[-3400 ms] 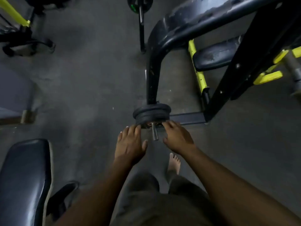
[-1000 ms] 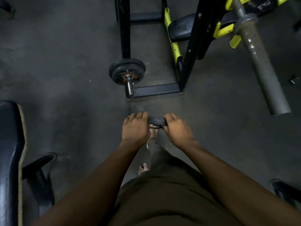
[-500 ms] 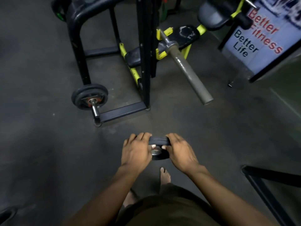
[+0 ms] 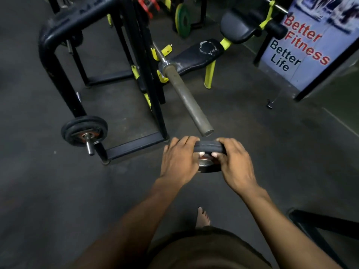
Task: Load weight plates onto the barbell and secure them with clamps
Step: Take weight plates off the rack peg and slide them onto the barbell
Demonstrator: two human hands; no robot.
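Note:
A small black weight plate (image 4: 208, 148) with a metal hub is held upright between my left hand (image 4: 177, 164) and my right hand (image 4: 234, 165), one on each side of its rim. The grey barbell sleeve (image 4: 187, 100) slants down toward me from the rack, bare, and its open end sits just above and slightly left of the plate, not touching it. More black plates (image 4: 84, 131) remain on a low storage peg at the left. I see no clamp.
The black rack frame (image 4: 147, 78) and its base bar (image 4: 136, 145) stand left of the barbell. A worn bench (image 4: 198, 54) lies behind. A "Better Fitness Better Life" sign (image 4: 303, 47) is at right, a green plate (image 4: 182, 20) at the back, a black frame (image 4: 322, 224) at lower right.
Both hands took a plate off the low storage peg, carried it rightward, and now hold it just below the barbell sleeve's end. The view swung right and up toward the barbell.

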